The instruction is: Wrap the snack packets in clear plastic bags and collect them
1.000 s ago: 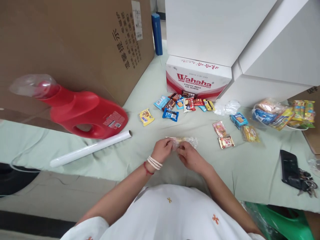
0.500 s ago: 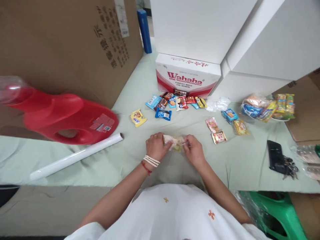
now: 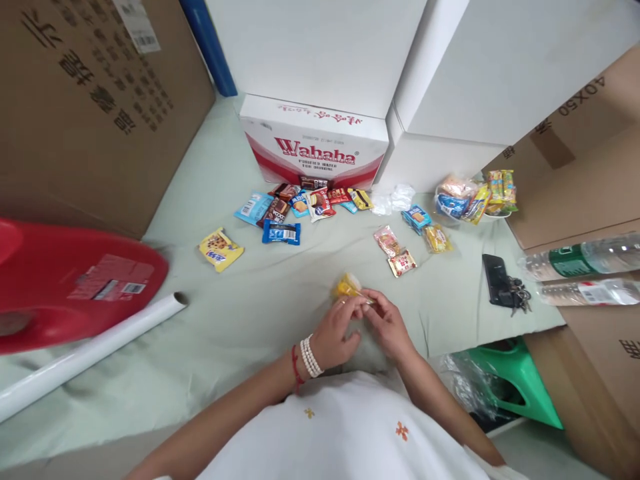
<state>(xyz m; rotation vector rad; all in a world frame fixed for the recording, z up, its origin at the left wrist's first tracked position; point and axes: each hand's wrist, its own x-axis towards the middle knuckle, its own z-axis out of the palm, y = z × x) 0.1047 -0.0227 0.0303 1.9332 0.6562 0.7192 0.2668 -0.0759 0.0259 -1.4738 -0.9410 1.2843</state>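
Note:
A small clear-and-yellow wrapped snack (image 3: pixel 347 285) is over the cloth in front of me, its near right end pinched between my fingertips. My left hand (image 3: pixel 339 335), with white beads and a red cord at the wrist, closes thumb and finger on that end. Right beside it, the fingers of my right hand (image 3: pixel 389 325) pinch the same bit of wrapper. A pink snack packet (image 3: pixel 387 240) and a red-and-gold packet (image 3: pixel 402 263) lie beyond my right hand. To the left is a yellow snack packet (image 3: pixel 221 250). Several other packets, among them a blue one (image 3: pixel 281 232), are heaped further back.
A Wahaha carton (image 3: pixel 315 150) stands behind the heap. At left are a red jug (image 3: pixel 100 267) and a white roll (image 3: pixel 100 353). Rightward are a snack-filled bowl (image 3: pixel 495 215), a phone (image 3: pixel 495 277) with keys, and plastic bottles (image 3: pixel 600 257). A green stool (image 3: pixel 530 380) stands below the table edge.
The snack has turned, and its yellow side now shows. My left hand has shifted from its left end to the end my right hand pinches. The view has swung to the right.

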